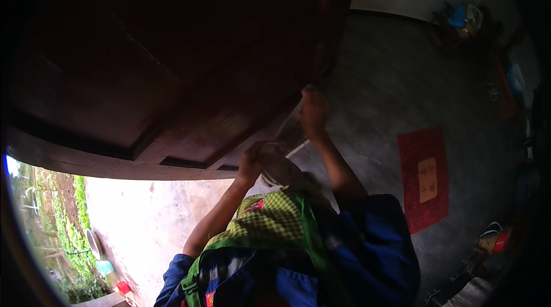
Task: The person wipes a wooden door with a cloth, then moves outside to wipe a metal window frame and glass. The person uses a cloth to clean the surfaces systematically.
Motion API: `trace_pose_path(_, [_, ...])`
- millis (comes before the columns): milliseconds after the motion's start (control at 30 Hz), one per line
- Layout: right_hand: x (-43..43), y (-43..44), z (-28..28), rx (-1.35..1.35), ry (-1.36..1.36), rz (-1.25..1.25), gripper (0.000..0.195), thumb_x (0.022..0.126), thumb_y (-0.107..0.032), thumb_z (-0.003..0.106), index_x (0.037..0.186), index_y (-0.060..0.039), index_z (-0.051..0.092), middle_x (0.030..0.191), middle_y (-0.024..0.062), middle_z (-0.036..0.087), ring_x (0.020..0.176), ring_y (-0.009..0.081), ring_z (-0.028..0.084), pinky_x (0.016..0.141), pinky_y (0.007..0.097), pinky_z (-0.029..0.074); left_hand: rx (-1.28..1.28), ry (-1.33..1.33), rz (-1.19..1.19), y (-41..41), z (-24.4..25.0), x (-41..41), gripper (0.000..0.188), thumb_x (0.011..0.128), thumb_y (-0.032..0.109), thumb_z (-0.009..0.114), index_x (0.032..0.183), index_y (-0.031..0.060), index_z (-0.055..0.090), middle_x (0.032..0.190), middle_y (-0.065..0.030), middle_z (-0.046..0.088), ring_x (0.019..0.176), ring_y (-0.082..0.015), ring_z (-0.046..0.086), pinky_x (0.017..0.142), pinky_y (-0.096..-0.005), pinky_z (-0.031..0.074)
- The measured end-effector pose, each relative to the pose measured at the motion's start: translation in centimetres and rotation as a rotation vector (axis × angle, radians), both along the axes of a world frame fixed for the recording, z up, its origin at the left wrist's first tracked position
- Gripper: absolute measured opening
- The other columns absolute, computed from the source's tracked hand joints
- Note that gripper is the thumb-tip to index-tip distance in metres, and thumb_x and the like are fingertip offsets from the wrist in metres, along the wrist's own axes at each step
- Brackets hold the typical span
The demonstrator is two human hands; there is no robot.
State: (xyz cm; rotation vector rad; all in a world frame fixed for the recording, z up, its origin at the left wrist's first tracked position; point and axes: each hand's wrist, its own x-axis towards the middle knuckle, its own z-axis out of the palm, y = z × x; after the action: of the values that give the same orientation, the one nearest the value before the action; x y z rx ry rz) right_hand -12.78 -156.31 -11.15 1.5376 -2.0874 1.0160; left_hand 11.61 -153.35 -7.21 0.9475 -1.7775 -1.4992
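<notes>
A large dark red panelled wooden door [172, 74] stands before me, its edge near both hands. My right hand [314, 111] is raised at the door's edge, its fingers closed on the upper end of a dim greyish cloth [290, 128]. Lower and to the left, my left hand [249, 165] is bent at the door's lower part beside a greyish, cloth-like bundle [280, 167]; its fingers are dark, and I cannot tell whether they grip it. A green-checked apron [267, 221] covers my front over blue clothing.
A red paper sheet [424, 178] with writing lies on the grey floor [370, 92] to the right. Blue and clear items [465, 18] are at the upper right, and a red and tan container [495, 242] is at the lower right. Bright ground [150, 216] and plants [77, 229] show at lower left.
</notes>
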Motion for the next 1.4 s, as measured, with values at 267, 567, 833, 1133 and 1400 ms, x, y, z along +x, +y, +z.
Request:
trace_pose_path(267, [7.9, 1.3, -0.3, -0.007, -0.017, 0.316, 0.024, 0.079, -0.011, 0.057, 0.102, -0.0047, 0.059, 0.103, 0.0147, 0.056, 0.096, 0.0325, 0.057, 0.083, 0.0449, 0.048, 0.268, 0.294, 0.277, -1.4, -3.8, 7.1, 0.059, 0.072, -0.016, 0.044, 0.13, -0.005, 0.052, 0.129, -0.0133, 0.057, 0.12, -0.0209, 0.051, 0.106, -0.0339, 0.039])
trace_pose_path(567, [15.9, 3.0, 1.0, 0.078, -0.011, 0.71, 0.03, 0.083, -0.015, 0.057, 0.11, -0.0028, 0.06, 0.118, 0.0143, 0.054, 0.107, 0.0303, 0.055, 0.088, 0.0394, 0.049, 0.388, 0.365, 0.438, 1.7, 0.5, 10.0, 0.055, 0.081, -0.01, 0.048, 0.136, -0.0046, 0.048, 0.131, -0.0153, 0.056, 0.119, -0.0237, 0.055, 0.103, -0.0349, 0.044])
trace_pose_path(833, [15.3, 3.0, 0.4, -0.074, -0.163, 0.811, 0.028, 0.084, -0.006, 0.058, 0.111, -0.0023, 0.062, 0.105, 0.0148, 0.063, 0.097, 0.0317, 0.062, 0.084, 0.0418, 0.051, 0.369, 0.4, 0.416, 2.7, 0.9, 10.3, 0.038, 0.085, -0.004, 0.054, 0.122, -0.0029, 0.057, 0.115, -0.0117, 0.066, 0.102, -0.02, 0.064, 0.091, -0.0326, 0.052])
trace_pose_path(1133, [8.7, 1.8, 0.7, 0.107, -0.1, 0.43, 0.033, 0.076, 0.008, 0.056, 0.107, -0.0035, 0.061, 0.102, 0.0166, 0.062, 0.098, 0.037, 0.058, 0.087, 0.0458, 0.047, 0.344, 0.263, 0.393, 4.7, -3.7, 10.8, 0.043, 0.084, 0.002, 0.057, 0.126, -0.0039, 0.055, 0.114, -0.0105, 0.065, 0.102, -0.0171, 0.061, 0.09, -0.0293, 0.049])
trace_pose_path(1400, [13.4, 3.1, 0.9, 0.1, 0.041, 0.53, 0.037, 0.074, -0.002, 0.061, 0.111, -0.003, 0.06, 0.104, 0.0175, 0.059, 0.097, 0.038, 0.055, 0.088, 0.051, 0.045, 0.415, 0.296, 0.533, 6.2, -3.8, 13.8, 0.042, 0.085, 0.007, 0.063, 0.124, -0.0052, 0.055, 0.11, -0.0104, 0.066, 0.1, -0.0174, 0.063, 0.089, -0.0303, 0.05])
